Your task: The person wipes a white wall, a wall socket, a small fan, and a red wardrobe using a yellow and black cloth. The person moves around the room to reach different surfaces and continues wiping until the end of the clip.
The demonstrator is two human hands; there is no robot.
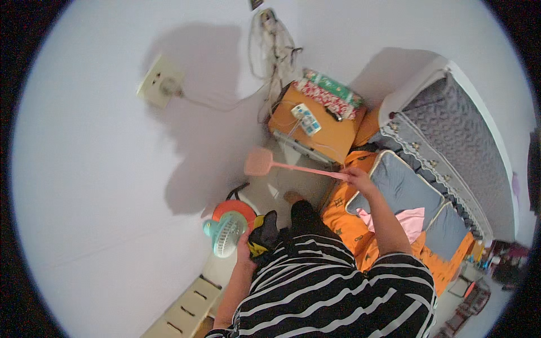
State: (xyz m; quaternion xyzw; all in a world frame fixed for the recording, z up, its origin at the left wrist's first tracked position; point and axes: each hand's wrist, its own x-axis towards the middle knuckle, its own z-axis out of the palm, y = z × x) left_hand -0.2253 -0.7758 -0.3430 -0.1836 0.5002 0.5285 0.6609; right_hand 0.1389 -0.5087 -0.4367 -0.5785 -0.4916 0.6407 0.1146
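My right hand (358,179) grips the handle end of a pink plastic fly swatter (303,169). The swatter's square mesh head (259,161) points left, above the floor. Low at left, my left hand (245,248) is closed on a black-and-yellow fabric item (263,234), its fingers partly hidden. Just left of that hand, a small turquoise fan (228,234) stands over a round red stool seat (228,208). I cannot tell whether the hand touches the fan.
An orange bedside cabinet (334,137) carries a white power strip (306,119) and patterned boxes or packages (327,95). At right is a bed with orange bedding (338,215), grey pillows (401,181) and a pink cloth (412,224). A wall socket (162,82) holds a plugged-in cord. Drawers (186,310) stand lower left.
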